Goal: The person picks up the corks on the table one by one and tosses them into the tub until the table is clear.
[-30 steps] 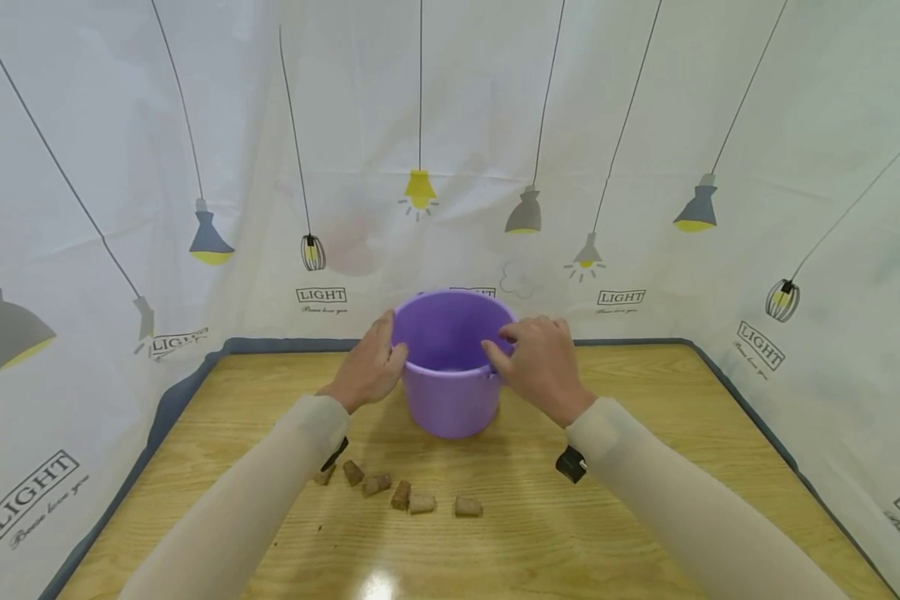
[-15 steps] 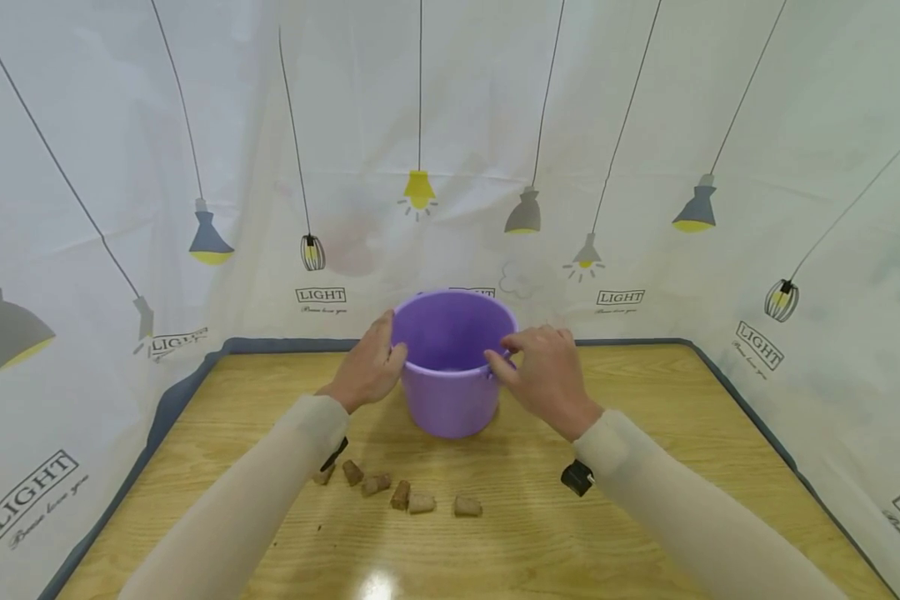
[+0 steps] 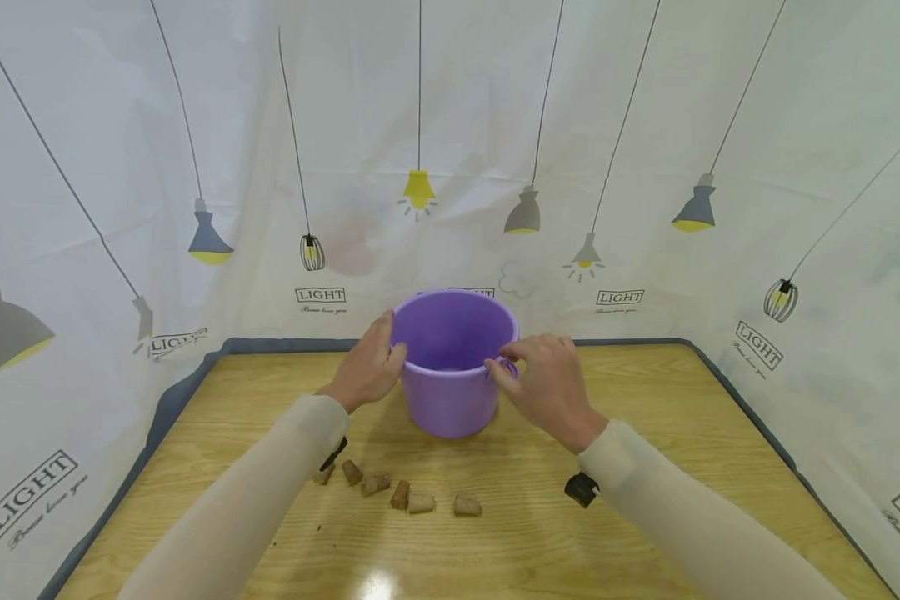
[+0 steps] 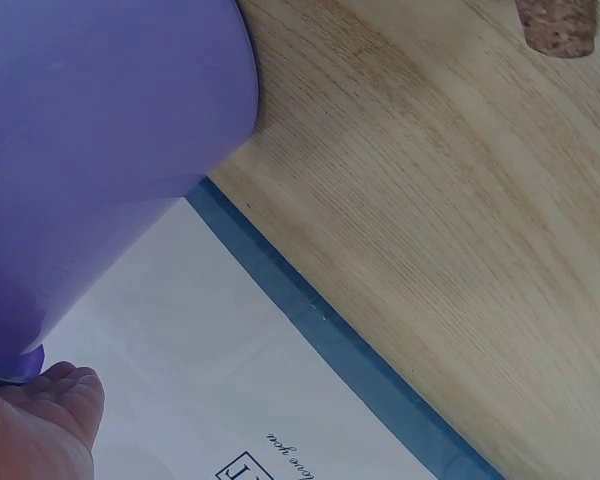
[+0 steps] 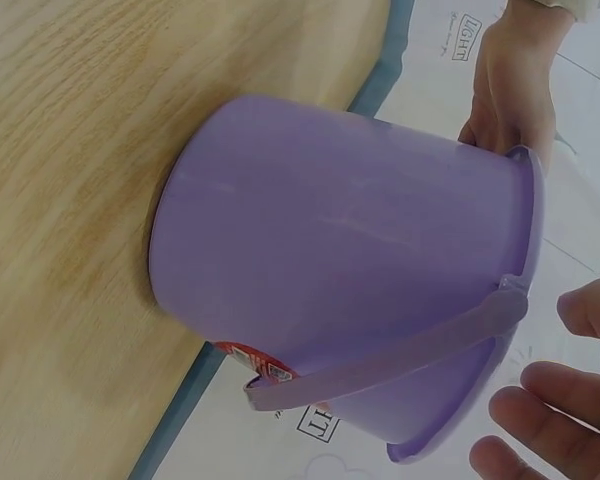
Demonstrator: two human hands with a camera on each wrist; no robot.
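Taking twelve o'clock as straight ahead of the person, a purple plastic bucket (image 3: 450, 408) stands upright on the wooden table (image 3: 645, 433) at twelve, its mouth open upward. Inside, the smooth purple wall shows, while the near rim hides much of the floor, so its contents cannot be fully told. The left hand (image 3: 366, 367) grips the bucket's rim at about nine o'clock, thumb on the edge and fingers against the outer side. The right hand (image 3: 551, 379) is at about four, its fingers bent and spread apart, holding nothing; the right wrist view shows a gap between them and the rim. The purple handle (image 5: 380, 370) hangs from its pivot near that hand and slants down across the outer wall, close to a red label (image 5: 255, 358). Six corks (image 3: 422, 502) lie outside the bucket, strung from about eight o'clock round to six; the leftmost is partly hidden by the left wrist.
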